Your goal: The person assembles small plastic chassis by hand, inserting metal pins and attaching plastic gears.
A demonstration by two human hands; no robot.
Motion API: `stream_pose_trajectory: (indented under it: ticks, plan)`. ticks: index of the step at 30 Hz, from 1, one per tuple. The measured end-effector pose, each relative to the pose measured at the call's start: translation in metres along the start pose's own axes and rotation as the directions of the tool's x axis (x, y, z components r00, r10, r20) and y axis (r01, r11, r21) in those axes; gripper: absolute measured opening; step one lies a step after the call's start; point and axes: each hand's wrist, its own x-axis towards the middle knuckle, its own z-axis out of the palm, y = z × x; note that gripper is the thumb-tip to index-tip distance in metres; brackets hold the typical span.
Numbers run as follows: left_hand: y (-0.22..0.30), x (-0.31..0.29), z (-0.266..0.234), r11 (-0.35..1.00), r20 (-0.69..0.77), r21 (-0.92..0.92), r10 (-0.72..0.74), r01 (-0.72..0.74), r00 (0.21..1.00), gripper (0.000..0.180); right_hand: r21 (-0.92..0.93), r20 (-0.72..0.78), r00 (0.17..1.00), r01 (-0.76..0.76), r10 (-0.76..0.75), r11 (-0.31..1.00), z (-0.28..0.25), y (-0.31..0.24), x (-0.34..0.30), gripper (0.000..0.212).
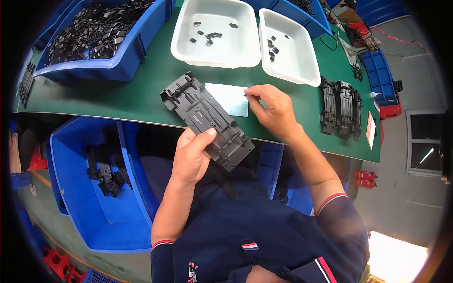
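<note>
My left hand (pixel 192 153) grips a long black moulded plastic chassis plate (pixel 207 120) by its side, thumb on top. The plate is tilted over the table's front edge. Just right of it, my right hand (pixel 271 108) pinches a small dark piece (pixel 246 95) between thumb and fingertips; it is too small to name. Under that hand lies a white sheet (pixel 230 97), partly covered by the plate. Two white plastic tubs, a larger tub (pixel 222 55) and a narrower tub (pixel 291 70), stand beyond, each holding several small black pieces.
A blue bin (pixel 111 67) heaped with black parts stands at the far left of the green table (pixel 101 96). Several similar black plates (pixel 340 107) lie at the right. Below the table's edge, a large blue bin (pixel 115 203) holds more black parts. Red fire extinguishers (pixel 365 178) stand right.
</note>
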Motion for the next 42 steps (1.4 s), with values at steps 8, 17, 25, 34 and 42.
stream_pose_trajectory:
  ticks: [8, 17, 25, 34, 42]
  plan:
    - [-0.007, 0.004, -0.002, 1.000, -0.027, 0.019, 0.002, -0.001, 1.000, 0.037, -0.106, 0.073, 0.989, 0.137, -0.130, 0.985, 0.007, 0.005, 0.000, 0.034]
    - [-0.005, 0.005, 0.000, 1.000, -0.027, -0.009, 0.009, -0.009, 1.000, 0.036, -0.166, 0.208, 0.959, 0.229, -0.193, 0.959, 0.005, 0.008, 0.004, 0.037]
    - [-0.005, 0.006, 0.001, 0.999, -0.021, -0.040, 0.004, -0.005, 1.000, 0.026, 0.036, 0.004, 0.996, -0.095, 0.095, 0.995, 0.000, 0.007, 0.007, 0.027]
    - [-0.016, 0.001, 0.003, 0.995, -0.065, 0.063, 0.075, -0.071, 0.995, 0.033, 0.772, 0.315, 0.654, -0.598, 0.688, 0.216, -0.024, -0.030, 0.016, 0.023]
    - [-0.019, -0.018, 0.019, 0.909, 0.051, 0.326, 0.258, -0.260, 0.965, 0.028, 0.781, 0.397, 0.717, -0.592, 0.573, 0.199, -0.016, -0.071, 0.012, 0.019]
